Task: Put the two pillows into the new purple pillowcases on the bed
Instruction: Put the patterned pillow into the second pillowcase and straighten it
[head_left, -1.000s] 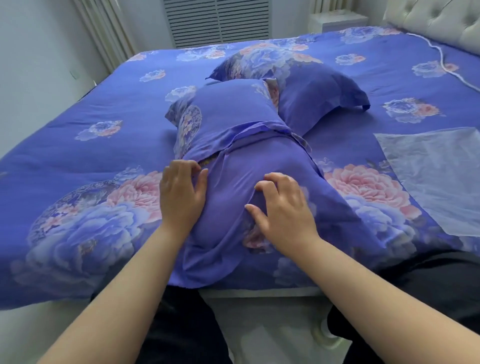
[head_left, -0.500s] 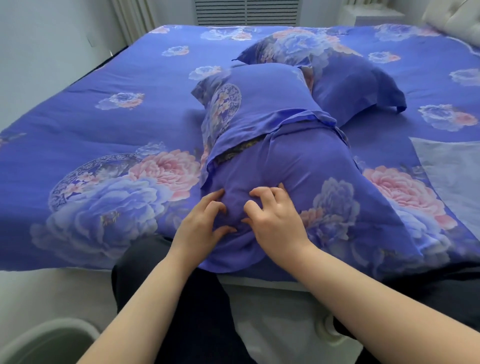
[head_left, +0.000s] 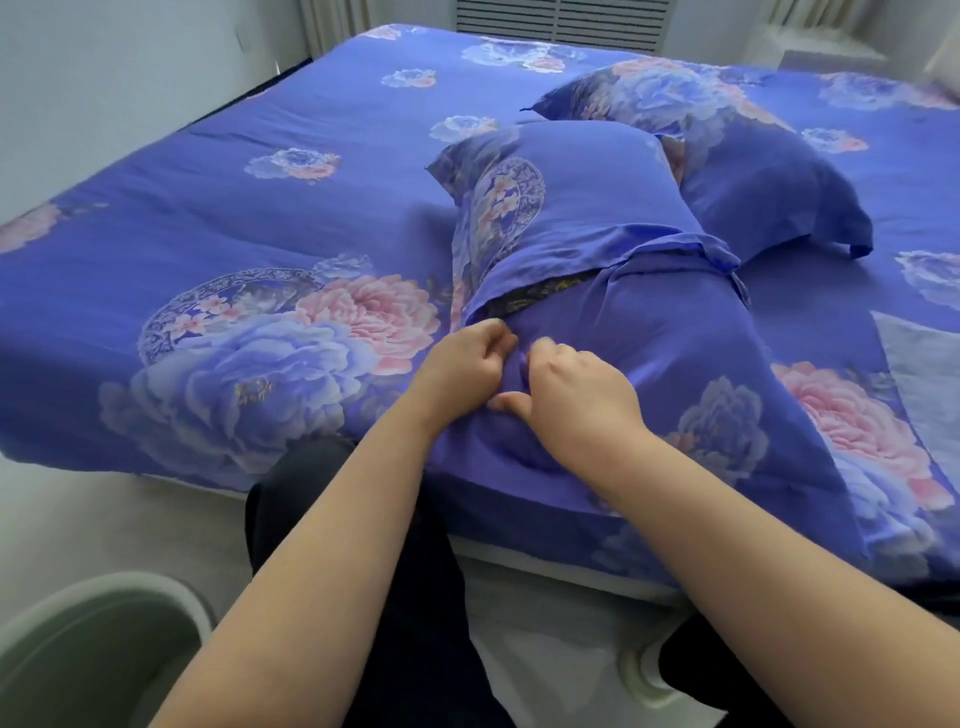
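— We see the bed cover in deep violet-blue, printed with large peonies in pink and pale blue, plus a round blue-and-white medallion near the left.

— We agree. The near pillowcase is plain purple on top, with a floral medallion panel along its left side; a dark, gold-flecked strip shows at its opening.

— The far pillowcase carries pale blue and pink blooms on its far half, plain purple nearer us.

— And we note a pale grey cloth at the right, and a pale grey-green tub at the near left.
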